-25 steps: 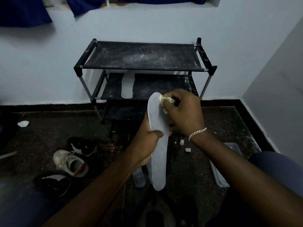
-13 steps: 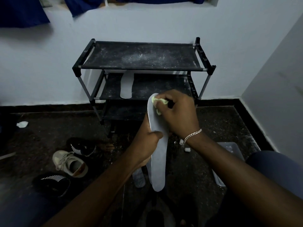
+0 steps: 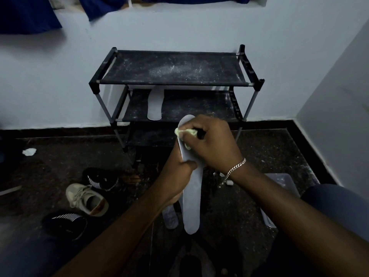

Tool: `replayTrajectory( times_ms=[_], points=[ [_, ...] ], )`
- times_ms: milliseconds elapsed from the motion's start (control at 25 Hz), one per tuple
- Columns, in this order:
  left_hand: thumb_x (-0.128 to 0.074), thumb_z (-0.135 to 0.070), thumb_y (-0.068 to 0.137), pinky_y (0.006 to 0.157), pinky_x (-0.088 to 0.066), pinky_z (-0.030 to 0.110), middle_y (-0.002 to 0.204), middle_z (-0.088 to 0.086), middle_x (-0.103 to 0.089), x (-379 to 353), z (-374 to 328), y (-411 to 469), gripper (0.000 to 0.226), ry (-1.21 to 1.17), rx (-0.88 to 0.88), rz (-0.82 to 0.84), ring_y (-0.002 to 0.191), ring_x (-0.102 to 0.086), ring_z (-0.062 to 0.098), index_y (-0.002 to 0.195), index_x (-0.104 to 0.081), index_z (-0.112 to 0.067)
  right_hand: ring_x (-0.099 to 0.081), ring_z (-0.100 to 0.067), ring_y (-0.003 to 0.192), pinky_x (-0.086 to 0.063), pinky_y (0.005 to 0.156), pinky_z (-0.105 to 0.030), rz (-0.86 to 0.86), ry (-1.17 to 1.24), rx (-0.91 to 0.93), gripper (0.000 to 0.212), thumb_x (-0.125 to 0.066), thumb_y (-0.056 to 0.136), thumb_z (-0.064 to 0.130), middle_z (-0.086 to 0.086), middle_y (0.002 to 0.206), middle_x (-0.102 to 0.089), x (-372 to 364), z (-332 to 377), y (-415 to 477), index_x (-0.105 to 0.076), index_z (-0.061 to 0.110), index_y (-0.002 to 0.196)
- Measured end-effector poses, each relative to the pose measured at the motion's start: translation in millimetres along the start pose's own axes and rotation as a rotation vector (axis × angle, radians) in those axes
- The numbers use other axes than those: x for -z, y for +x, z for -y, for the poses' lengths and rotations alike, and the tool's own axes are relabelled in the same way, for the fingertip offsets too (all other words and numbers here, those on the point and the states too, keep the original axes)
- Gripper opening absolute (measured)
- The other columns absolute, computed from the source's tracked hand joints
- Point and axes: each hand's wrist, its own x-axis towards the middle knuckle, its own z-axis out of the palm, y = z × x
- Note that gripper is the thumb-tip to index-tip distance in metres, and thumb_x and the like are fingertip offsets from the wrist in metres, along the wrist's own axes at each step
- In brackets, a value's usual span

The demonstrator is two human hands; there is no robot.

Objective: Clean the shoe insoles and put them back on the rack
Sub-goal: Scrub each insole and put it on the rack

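1. Two hands work on one grey insole [image 3: 192,206]. Since the earlier frames the right hand [image 3: 211,144] has slid the yellow-green cloth [image 3: 184,132] a little down and to the left from the toe end, so it now covers more of the insole's upper part. The left hand [image 3: 177,176] has kept its place at the insole's middle.
2. The left fingers wrap round the insole, with the thumb across its face, and hold it upright in the air in front of the shoe rack [image 3: 173,68]. The right fingers are bunched tight on the cloth and press it to the insole. A chain bracelet [image 3: 236,167] sits on the right wrist.
3. Three insoles show: the held one, a second insole [image 3: 154,104] lying on the rack's middle shelf, and a third insole [image 3: 170,216] on the floor [image 3: 60,156] under the left forearm.
4. Three shoes lie on the floor at left: a beige sneaker [image 3: 87,198] between two black striped shoes [image 3: 99,178].
5. One clear plastic tray [image 3: 283,181] sits at right.
6. The rack has three dusty black shelves and stands against a pale wall [image 3: 199,27]. The floor is dark and speckled, and blue fabric [image 3: 26,15] hangs at the top.
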Motion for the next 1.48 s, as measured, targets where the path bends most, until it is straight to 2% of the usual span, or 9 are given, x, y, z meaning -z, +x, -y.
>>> replayTrajectory(
  times_ms=[200, 400, 560, 680, 800, 880, 960, 1200, 1480],
  points=[
    [-0.044, 0.023, 0.087, 0.105, -0.048, 0.030, 0.143, 0.004, -0.051, -1, -2, -1, 0.078, 0.000, -0.030, 0.099, 0.128, -0.054, 0.008, 0.152, -0.028, -0.016, -0.067, -0.002, 0.084, -0.055, 0.079, -0.023, -0.112, -0.021, -0.079, 0.009, -0.074, 0.089, 0.020, 0.006, 0.094, -0.075, 10, -14, 7, -0.079, 0.017, 0.095],
    [-0.045, 0.021, 0.088, 0.102, -0.050, 0.025, 0.140, 0.002, -0.054, -3, -2, -1, 0.075, -0.053, 0.009, 0.095, 0.126, -0.055, 0.009, 0.151, -0.032, -0.017, -0.068, -0.002, 0.085, -0.056, 0.080, -0.027, -0.208, -0.007, -0.149, 0.009, -0.073, 0.089, 0.019, 0.007, 0.093, -0.075, 12, -19, 11, -0.079, 0.016, 0.095],
    [-0.062, -0.012, 0.076, 0.097, -0.050, 0.023, 0.140, 0.017, -0.048, -2, -2, 0, 0.080, -0.105, 0.010, 0.028, 0.121, -0.058, 0.010, 0.148, -0.029, 0.001, -0.066, -0.001, 0.086, -0.050, 0.078, -0.013, -0.026, -0.005, -0.015, 0.009, -0.075, 0.089, 0.021, 0.007, 0.095, -0.074, 1, -6, 6, -0.080, 0.017, 0.096],
    [-0.052, 0.009, 0.082, 0.092, -0.052, 0.024, 0.136, 0.003, -0.054, 2, -4, -4, 0.074, -0.067, -0.011, 0.108, 0.116, -0.062, 0.006, 0.149, -0.030, -0.015, -0.066, -0.003, 0.084, -0.053, 0.077, -0.021, -0.059, -0.041, -0.019, 0.010, -0.074, 0.089, 0.022, 0.007, 0.094, -0.073, 5, -11, 11, -0.079, 0.018, 0.096],
    [-0.047, 0.012, 0.082, 0.081, -0.057, 0.028, 0.131, 0.017, -0.059, 6, -3, -4, 0.074, -0.144, 0.004, 0.134, 0.106, -0.070, 0.022, 0.151, -0.030, -0.006, -0.066, -0.008, 0.080, -0.057, 0.073, -0.035, -0.094, -0.110, -0.081, 0.010, -0.072, 0.088, 0.025, 0.005, 0.090, -0.071, 15, -19, 13, -0.077, 0.018, 0.093],
    [-0.044, 0.022, 0.088, 0.077, -0.057, 0.024, 0.128, 0.012, -0.060, 6, -6, -4, 0.071, -0.142, 0.004, 0.125, 0.100, -0.071, 0.014, 0.152, -0.028, -0.005, -0.065, -0.010, 0.075, -0.057, 0.068, -0.038, -0.022, -0.191, -0.103, 0.011, -0.072, 0.086, 0.029, 0.005, 0.087, -0.070, 16, -19, 8, -0.075, 0.018, 0.088],
    [-0.038, 0.028, 0.089, 0.075, -0.056, 0.020, 0.126, 0.006, -0.059, 7, -6, -4, 0.073, -0.136, 0.016, 0.108, 0.099, -0.071, 0.007, 0.152, -0.027, -0.007, -0.064, -0.011, 0.072, -0.057, 0.066, -0.038, 0.023, -0.236, -0.126, 0.012, -0.072, 0.083, 0.030, 0.005, 0.084, -0.070, 15, -17, 3, -0.074, 0.019, 0.084],
    [-0.038, 0.027, 0.089, 0.084, -0.056, 0.023, 0.142, 0.015, -0.052, 6, -5, -8, 0.080, -0.118, 0.005, 0.122, 0.117, -0.064, 0.016, 0.155, -0.023, -0.015, -0.067, -0.012, 0.078, -0.057, 0.071, -0.039, -0.077, -0.127, -0.069, 0.012, -0.070, 0.089, 0.025, 0.003, 0.088, -0.072, 12, -10, 12, -0.076, 0.015, 0.091],
    [-0.041, 0.028, 0.088, 0.079, -0.057, 0.020, 0.135, 0.011, -0.054, 9, -7, -12, 0.073, -0.097, 0.035, 0.113, 0.098, -0.068, 0.000, 0.150, -0.028, -0.008, -0.065, -0.002, 0.074, -0.055, 0.068, -0.025, -0.035, -0.115, -0.147, 0.007, -0.071, 0.087, 0.025, 0.011, 0.083, -0.071, 3, -12, 6, -0.075, 0.021, 0.088]
  ],
)
